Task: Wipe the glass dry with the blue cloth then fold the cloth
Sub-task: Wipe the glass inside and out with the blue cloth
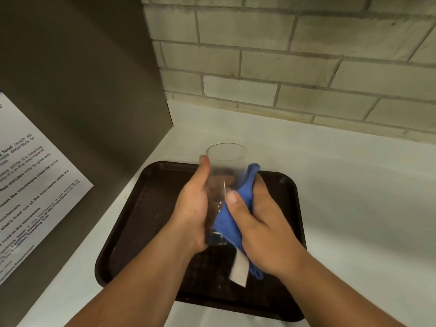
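Note:
A tall clear glass (225,166) is held tilted above a dark brown tray (146,208), its open mouth pointing away from me. My left hand (192,208) grips the glass along its left side, thumb up near the rim. My right hand (257,220) presses a blue cloth (226,220) against the right side of the glass, thumb on top of the cloth. The cloth bunches up past my fingers, and a white label hangs from its lower edge. The base of the glass is partly hidden by cloth and palm.
The tray lies on a white counter (354,208) in a corner. A brick wall (283,67) runs along the back. A grey appliance side (82,90) with a printed notice (30,185) stands on the left.

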{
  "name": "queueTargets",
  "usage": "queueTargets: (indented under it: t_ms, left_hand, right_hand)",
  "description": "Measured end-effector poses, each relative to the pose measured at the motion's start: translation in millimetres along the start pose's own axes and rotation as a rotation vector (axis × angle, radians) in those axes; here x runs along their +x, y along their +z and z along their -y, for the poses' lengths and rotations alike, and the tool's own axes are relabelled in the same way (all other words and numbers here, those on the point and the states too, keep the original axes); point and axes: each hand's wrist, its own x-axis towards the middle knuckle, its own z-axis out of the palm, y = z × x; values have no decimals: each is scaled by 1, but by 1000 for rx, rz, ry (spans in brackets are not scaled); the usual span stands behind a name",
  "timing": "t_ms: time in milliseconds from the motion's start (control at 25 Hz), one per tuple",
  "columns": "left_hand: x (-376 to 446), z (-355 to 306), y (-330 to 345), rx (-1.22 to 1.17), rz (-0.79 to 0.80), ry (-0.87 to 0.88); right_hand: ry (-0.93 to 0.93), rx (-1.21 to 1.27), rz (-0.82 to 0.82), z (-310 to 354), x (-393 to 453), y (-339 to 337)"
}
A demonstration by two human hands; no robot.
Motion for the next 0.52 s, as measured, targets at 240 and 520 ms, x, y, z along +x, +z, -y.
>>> queueTargets:
  t_ms: [240,520]
  left_hand:
    - [-5,0,5,81,-66,74]
    - [-10,-4,2,-4,66,29]
  right_hand:
    - [171,-80,-270,4,33,-5]
    - [317,139,-264,-2,39,-9]
